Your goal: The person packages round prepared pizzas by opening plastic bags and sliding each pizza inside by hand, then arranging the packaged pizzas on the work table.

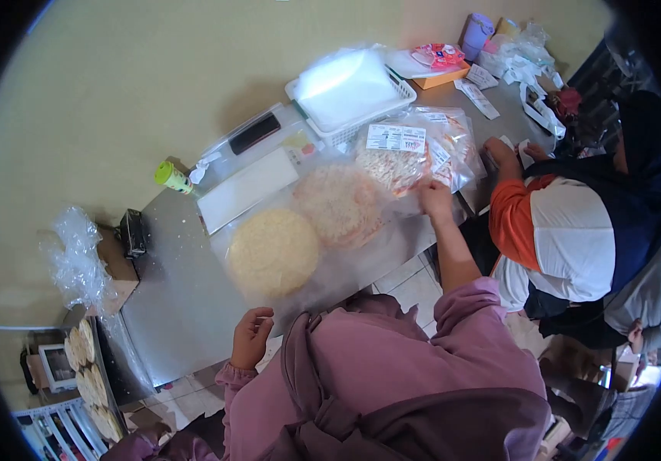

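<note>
Labelled pizza bag lies on the bench, inside the near edge, toward the right. Left hand: just off the near edge, fingers loosely curled, grasping nothing. Right hand: fingers bent at the bag's near side; I cannot tell whether they grip it. Plain round base lies inside the near edge; topped round between base and bag. White basket stands toward the far edge

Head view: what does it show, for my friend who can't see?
A person's right hand is at a bagged, labelled round food on a metal table. A topped round and a plain yellow round lie nearby; a co-worker is at right.
</note>
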### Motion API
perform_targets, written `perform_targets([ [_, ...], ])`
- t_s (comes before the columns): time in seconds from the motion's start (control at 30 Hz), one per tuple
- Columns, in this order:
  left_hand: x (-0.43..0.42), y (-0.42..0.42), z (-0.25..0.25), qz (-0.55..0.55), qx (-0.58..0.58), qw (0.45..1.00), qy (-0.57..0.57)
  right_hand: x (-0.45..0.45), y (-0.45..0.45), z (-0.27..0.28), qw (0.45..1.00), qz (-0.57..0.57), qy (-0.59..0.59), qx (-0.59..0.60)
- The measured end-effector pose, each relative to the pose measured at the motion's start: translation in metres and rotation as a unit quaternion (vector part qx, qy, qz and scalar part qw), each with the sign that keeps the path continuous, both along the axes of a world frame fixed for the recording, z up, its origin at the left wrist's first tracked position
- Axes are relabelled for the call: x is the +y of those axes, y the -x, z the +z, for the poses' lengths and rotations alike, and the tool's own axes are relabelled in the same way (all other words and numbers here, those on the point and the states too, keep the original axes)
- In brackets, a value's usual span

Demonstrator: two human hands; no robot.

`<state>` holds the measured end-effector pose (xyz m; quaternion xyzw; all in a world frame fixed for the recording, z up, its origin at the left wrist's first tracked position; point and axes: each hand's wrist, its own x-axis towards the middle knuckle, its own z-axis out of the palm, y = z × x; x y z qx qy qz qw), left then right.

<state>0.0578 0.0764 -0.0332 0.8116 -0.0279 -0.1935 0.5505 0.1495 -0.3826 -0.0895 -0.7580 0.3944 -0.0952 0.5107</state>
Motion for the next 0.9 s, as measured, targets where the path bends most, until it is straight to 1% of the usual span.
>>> perform_targets([
  [0.03,0.001,0.002,0.0,0.006,-0.001,1.0,0.002,-0.011,-0.005,-0.001,0.996,-0.003,0.092,-0.005],
  [0.1,0.002,0.005,0.003,0.012,-0.001,1.0,-0.009,-0.037,-0.02,0.0,0.977,0.012,0.21,-0.036],
  [0.17,0.002,0.008,0.006,0.021,0.003,1.0,-0.007,-0.037,-0.031,0.04,0.97,0.014,0.238,-0.038],
  [0.27,0.006,0.011,0.008,0.02,0.009,1.0,-0.02,-0.072,-0.063,0.033,0.973,0.029,0.226,-0.034],
  [0.3,0.006,0.01,0.007,0.012,0.01,0.999,-0.033,-0.069,-0.065,0.041,0.973,0.031,0.227,-0.034],
  [0.37,0.005,0.012,0.005,0.023,0.012,0.999,-0.024,-0.057,-0.067,0.073,0.992,0.024,0.118,-0.04],
  [0.4,0.005,0.013,0.005,0.032,0.016,0.999,-0.017,-0.057,-0.068,0.077,0.992,0.027,0.118,-0.04],
  [0.47,0.003,0.012,0.006,0.037,0.019,0.999,-0.017,-0.06,-0.069,0.079,0.999,0.005,0.03,-0.044],
  [0.5,0.003,0.012,0.007,0.038,0.023,0.999,-0.017,-0.063,-0.069,0.076,0.999,0.008,0.029,-0.043],
  [0.57,0.003,0.013,0.006,0.045,0.015,0.999,-0.021,-0.075,-0.068,0.071,0.992,0.027,0.125,0.0],
  [0.6,0.003,0.012,0.005,0.051,0.006,0.998,-0.024,-0.086,-0.068,0.065,0.992,0.031,0.124,-0.002],
  [0.67,0.005,0.011,0.004,0.053,0.001,0.998,-0.025,-0.111,-0.067,0.048,0.951,0.099,0.288,0.048],
  [0.73,0.007,0.01,0.006,0.056,-0.006,0.998,-0.026,-0.115,-0.059,0.052,0.913,0.132,0.373,0.102],
  [0.77,0.007,0.009,0.007,0.057,0.002,0.998,-0.03,-0.112,-0.058,0.055,0.912,0.136,0.374,0.095],
  [0.83,0.006,0.007,0.01,0.068,0.006,0.997,-0.03,-0.098,-0.059,0.073,0.908,0.055,0.397,0.118],
  [0.9,0.007,0.006,0.011,0.07,0.019,0.997,-0.022,-0.086,-0.071,0.084,0.902,0.061,0.416,0.101],
])
